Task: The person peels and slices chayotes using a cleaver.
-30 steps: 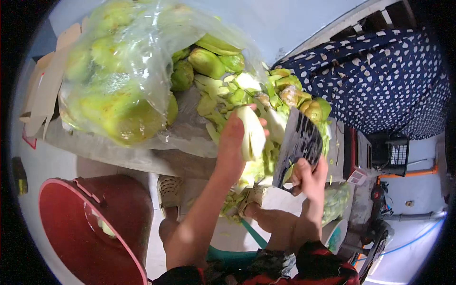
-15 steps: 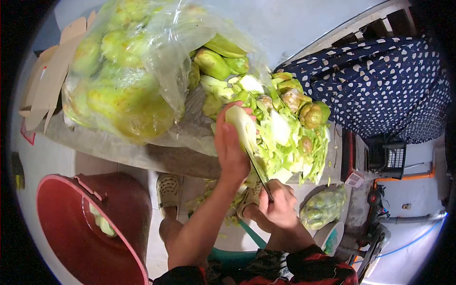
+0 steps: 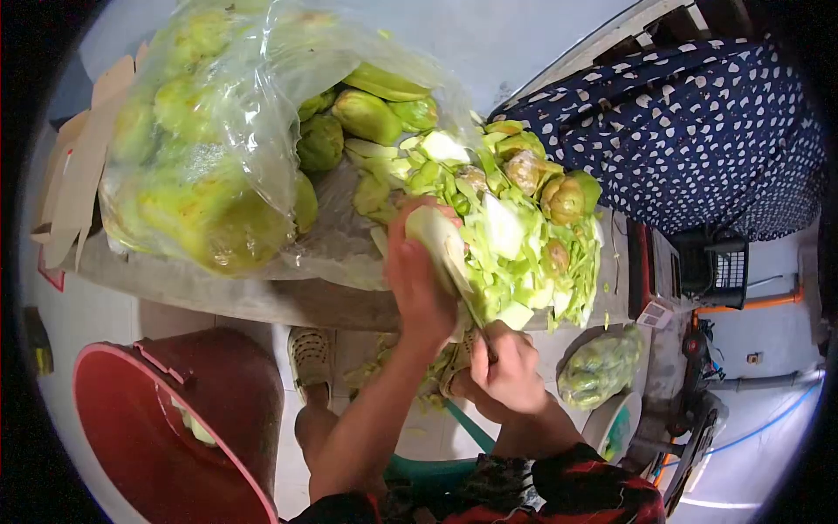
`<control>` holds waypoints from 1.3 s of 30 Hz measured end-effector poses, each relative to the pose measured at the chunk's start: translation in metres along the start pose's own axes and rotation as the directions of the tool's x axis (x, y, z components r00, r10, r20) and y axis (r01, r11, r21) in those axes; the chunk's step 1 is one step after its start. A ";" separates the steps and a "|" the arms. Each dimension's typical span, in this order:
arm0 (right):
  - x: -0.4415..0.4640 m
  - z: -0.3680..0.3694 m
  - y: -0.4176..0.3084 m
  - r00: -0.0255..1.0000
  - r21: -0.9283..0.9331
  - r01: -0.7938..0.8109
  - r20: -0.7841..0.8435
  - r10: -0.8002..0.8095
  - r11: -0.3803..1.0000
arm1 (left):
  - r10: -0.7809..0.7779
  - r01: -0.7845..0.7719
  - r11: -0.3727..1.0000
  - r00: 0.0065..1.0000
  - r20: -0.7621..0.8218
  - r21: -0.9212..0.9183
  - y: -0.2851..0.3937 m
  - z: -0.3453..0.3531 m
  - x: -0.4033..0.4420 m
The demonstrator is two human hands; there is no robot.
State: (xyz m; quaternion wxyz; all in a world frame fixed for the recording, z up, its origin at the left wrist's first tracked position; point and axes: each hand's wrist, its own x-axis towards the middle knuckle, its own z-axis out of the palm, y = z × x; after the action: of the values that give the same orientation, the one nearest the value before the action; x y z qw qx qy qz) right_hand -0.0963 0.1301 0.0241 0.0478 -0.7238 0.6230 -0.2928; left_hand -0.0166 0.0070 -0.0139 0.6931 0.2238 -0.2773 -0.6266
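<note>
My left hand is wrapped round a pale peeled chayote, held over the front edge of the bench. In my closed right hand is a knife; its handle is mostly hidden by the fingers. The blade runs up against the lower end of the chayote. Just beyond both hands lies a heap of green peelings, with several brownish chayote pieces on it. Whole green chayotes show at the mouth of a large clear plastic bag.
A deep red bucket with pale pieces inside stands on the floor at left. Cardboard leans behind the bag. Dark spotted cloth hangs at the right. On the floor are a filled bag and scattered peelings.
The chayote and knife have shifted slightly, with the blade now at the chayote's lower end. The bag's opening shows more whole chayotes, and the view has tilted a little.
</note>
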 end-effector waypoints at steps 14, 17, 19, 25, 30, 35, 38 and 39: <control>-0.009 -0.018 -0.001 0.978 -0.109 0.210 0.041 -0.206 0.972 | 0.037 -0.036 0.998 0.999 0.016 -0.051 0.018 0.009 0.004; -0.011 -0.015 0.002 0.960 -0.150 0.279 0.069 -0.272 0.948 | 0.040 -0.038 0.998 0.999 0.023 -0.056 0.018 0.008 0.005; -0.010 -0.014 0.003 0.962 -0.137 0.271 0.061 -0.265 0.953 | 0.048 -0.048 0.998 0.999 0.017 -0.032 0.018 0.008 0.005; -0.002 -0.011 -0.005 0.990 -0.075 0.144 0.022 -0.142 0.987 | 0.058 -0.060 0.996 0.998 0.028 0.067 0.014 0.007 0.003; 0.009 -0.007 -0.005 1.000 -0.061 0.001 -0.006 -0.001 0.998 | 0.025 -0.027 0.999 0.998 0.061 0.027 0.006 0.007 -0.005; 0.004 -0.015 -0.006 0.999 -0.069 0.036 -0.015 -0.037 0.997 | -0.016 0.016 1.000 0.999 0.039 -0.010 0.009 0.012 -0.003; -0.001 -0.017 -0.007 0.984 -0.113 0.179 0.026 -0.177 0.977 | 0.029 -0.030 0.999 0.998 0.047 0.019 0.012 0.009 0.000; 0.001 -0.016 -0.007 0.987 -0.105 0.162 0.011 -0.162 0.981 | 0.032 -0.033 0.999 0.998 0.049 0.026 0.012 0.010 0.000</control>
State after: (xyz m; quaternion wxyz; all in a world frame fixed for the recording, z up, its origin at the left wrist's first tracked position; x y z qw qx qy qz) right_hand -0.0982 0.1359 0.0407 -0.0138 -0.7739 0.5765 -0.2617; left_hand -0.0141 0.0093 0.0015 0.6932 0.2131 -0.3062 -0.6167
